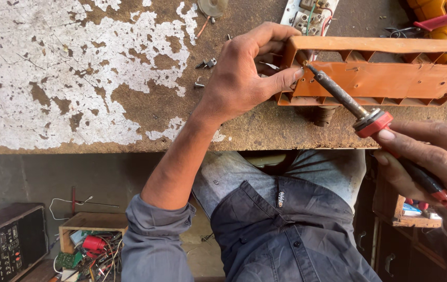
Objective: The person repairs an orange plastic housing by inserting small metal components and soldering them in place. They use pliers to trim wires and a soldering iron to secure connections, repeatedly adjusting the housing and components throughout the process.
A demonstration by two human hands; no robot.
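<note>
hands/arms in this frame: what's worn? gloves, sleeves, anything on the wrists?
Both hands bare, no gloves. Left hand: forearm uncovered, grey-blue shirt sleeve pushed up and bunched near the elbow. Right hand: only the hand and wrist show at the frame edge; a dark band crosses the wrist, its kind unclear.

Dusty dark blue-grey button shirt with the left sleeve (153, 235) rolled up past the elbow, plus faded light jeans (333, 169).

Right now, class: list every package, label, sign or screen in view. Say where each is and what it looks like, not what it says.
Small label: on the dark shirt at the person's chest, narrow, pale print.
Black device: floor, lower left; boxy, its front panel has pale markings.
Small package: shelf at right under the right hand, blue and white, partly hidden.
No signs or lit screens.
</note>
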